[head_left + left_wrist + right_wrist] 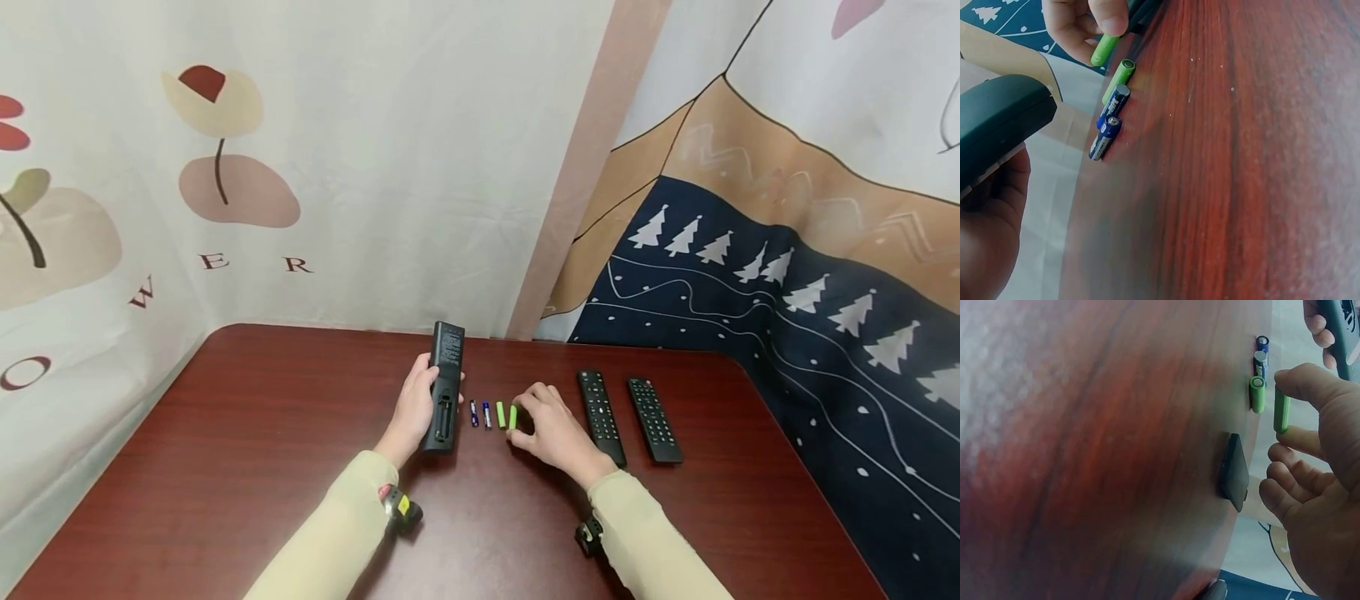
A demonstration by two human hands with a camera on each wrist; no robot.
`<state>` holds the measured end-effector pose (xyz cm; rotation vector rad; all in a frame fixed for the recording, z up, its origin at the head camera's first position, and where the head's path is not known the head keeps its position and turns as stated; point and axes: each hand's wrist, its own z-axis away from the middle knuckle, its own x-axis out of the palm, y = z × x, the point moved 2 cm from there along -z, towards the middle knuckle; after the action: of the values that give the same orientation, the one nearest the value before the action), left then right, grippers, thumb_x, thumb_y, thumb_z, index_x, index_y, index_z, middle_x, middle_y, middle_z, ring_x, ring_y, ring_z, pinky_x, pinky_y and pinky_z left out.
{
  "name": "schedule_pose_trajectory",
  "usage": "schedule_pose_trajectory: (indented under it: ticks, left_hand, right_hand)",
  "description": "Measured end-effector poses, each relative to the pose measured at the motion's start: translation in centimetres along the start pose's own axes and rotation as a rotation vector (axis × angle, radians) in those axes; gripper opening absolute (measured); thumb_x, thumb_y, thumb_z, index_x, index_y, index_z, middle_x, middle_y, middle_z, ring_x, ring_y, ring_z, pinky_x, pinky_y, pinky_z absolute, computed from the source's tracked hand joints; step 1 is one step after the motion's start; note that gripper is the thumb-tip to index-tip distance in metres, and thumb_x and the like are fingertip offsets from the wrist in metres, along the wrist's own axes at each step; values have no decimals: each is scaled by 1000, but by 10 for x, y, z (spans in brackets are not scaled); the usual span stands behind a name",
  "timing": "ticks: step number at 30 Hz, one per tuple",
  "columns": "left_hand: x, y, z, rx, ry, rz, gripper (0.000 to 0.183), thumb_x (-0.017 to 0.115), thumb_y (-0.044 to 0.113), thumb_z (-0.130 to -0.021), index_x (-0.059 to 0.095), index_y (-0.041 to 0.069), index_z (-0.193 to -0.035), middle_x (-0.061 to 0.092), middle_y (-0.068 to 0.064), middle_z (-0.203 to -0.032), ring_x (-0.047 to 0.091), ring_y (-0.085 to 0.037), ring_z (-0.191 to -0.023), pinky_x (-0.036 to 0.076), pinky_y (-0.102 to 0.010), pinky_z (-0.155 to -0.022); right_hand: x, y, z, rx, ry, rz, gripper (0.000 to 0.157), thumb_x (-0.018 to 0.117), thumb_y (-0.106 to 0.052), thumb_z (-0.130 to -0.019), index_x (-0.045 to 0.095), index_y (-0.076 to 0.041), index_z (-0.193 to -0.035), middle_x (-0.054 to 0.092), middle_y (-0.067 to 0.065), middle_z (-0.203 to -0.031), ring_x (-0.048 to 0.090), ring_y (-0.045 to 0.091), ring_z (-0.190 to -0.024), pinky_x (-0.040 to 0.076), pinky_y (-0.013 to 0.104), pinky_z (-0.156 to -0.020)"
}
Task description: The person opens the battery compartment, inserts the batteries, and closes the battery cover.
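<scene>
My left hand grips a black remote control, its back facing up and its battery compartment uncovered. Between the thumb and a fingertip, my right hand pinches a green battery by its two ends. In the right wrist view this battery is apart from the table. Beside it on the table lies a second green battery. To the left of that are two blue batteries, side by side in the same row. What sits inside the compartment is too small to tell.
Two more black remotes lie buttons up to the right: a nearer one beside my right hand and another farther right. The dark red wooden table ends at a printed curtain behind.
</scene>
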<state>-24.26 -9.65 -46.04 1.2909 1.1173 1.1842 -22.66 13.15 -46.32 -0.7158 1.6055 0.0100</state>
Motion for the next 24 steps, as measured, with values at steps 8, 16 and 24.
schedule_pose_trajectory:
  ticks: [8,16,24]
  left_hand:
    - [2,1,2,25,-11,13,44,21,20,-109,40,8,-146,59,-28,-130,66,-42,-93,54,-35,-72]
    - [5,1,1,7,-9,9,43,21,20,-110,41,8,-147,60,-28,-131,65,-43,-94,53,-35,-72]
    - [7,1,1,15,-13,20,43,21,18,-109,41,7,-146,60,-29,-131,65,-41,-93,53,-35,-72]
  right_hand:
    - [-1,-4,1,-1,10,-12,34,84,-22,-86,70,-7,-114,60,4,-107,48,18,-99,50,36,-84]
    - [-4,-7,3,7,3,-58,36,83,-22,-86,70,-7,-117,61,6,-110,49,18,-100,51,38,-84]
    - [-5,-8,3,10,13,-67,36,83,-21,-86,71,-7,-117,59,2,-107,50,19,-101,52,38,-85]
